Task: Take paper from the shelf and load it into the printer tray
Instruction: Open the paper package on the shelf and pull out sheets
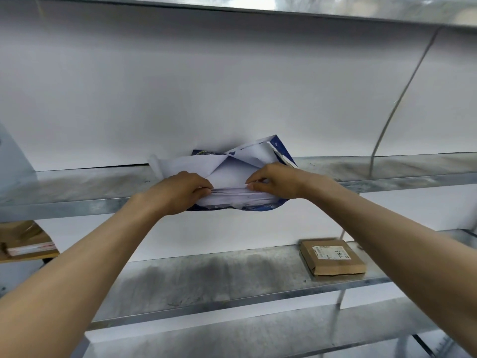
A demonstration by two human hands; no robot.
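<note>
Reaching up to the middle shelf [77, 187] in the head view, both hands work at an opened ream of paper [232, 196] that lies at the shelf's front edge, its torn blue-and-white wrapper [280, 148] folded up and back behind the stack. The left hand [180, 192] has its fingers [204, 188] closed on the left end of the top sheets, thumb under and fingers over. The right hand [276, 180] does the same at the right end, its fingers [254, 180] pinched on the upper edge of the stack. A thin gap shows between the sheets being pinched and the rest of the ream below, so a portion seems to be getting separated.

By my reading the task is at its start: the paper is gripped but has not yet left the shelf, and it still sits inside the wrapper. Lifting the sheets clear, carrying them over and loading them all remain. No printer or tray appears in this view. On the lower shelf [232, 280] a small cardboard parcel [333, 257] lies to the right, untouched and well apart from the hands.
</note>
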